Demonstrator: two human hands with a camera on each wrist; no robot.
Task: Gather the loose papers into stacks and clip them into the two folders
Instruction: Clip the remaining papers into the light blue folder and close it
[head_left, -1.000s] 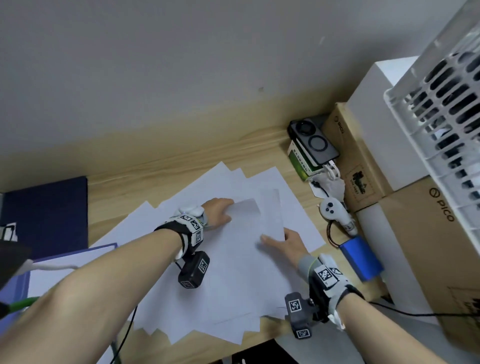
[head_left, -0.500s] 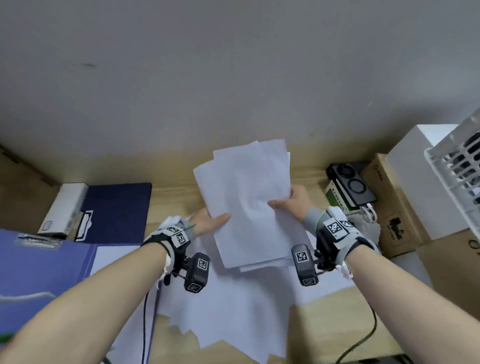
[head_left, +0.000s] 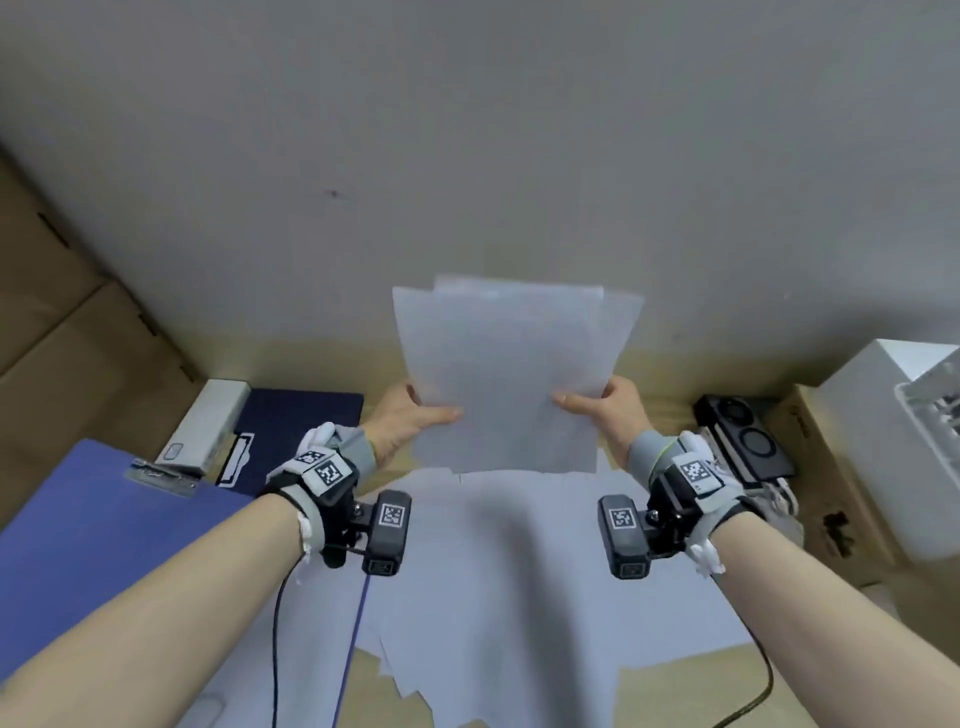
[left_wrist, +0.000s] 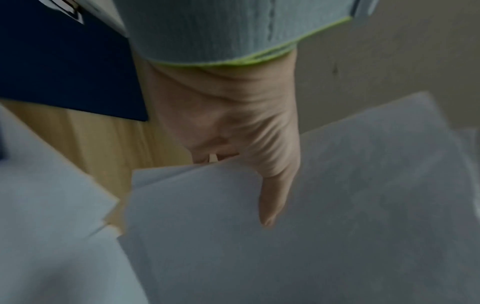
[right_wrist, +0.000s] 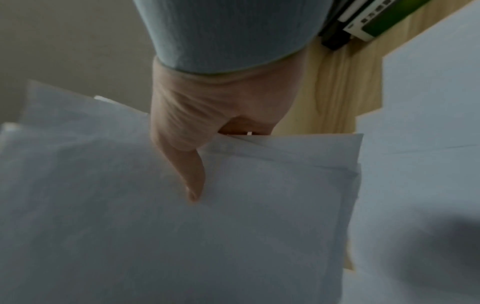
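Papers (head_left: 506, 379) are held upright in front of the wall, long axis roughly vertical, bottom edge just above the sheets still spread on the desk (head_left: 519, 597); the left hand (head_left: 410, 421) is clamped on the left edge and the right hand (head_left: 605, 413) on the right edge, thumbs in front, fingers hidden behind. Top corners aren't lined up yet, so a tap down on the desk is probably what's called for next; the short bottom edge is already pointed that way. Both folders are off to the left, the light blue folder (head_left: 93, 545) nearer the left arm and the dark blue folder (head_left: 301, 421) further back; the stack gets carried leftward, I'd guess.
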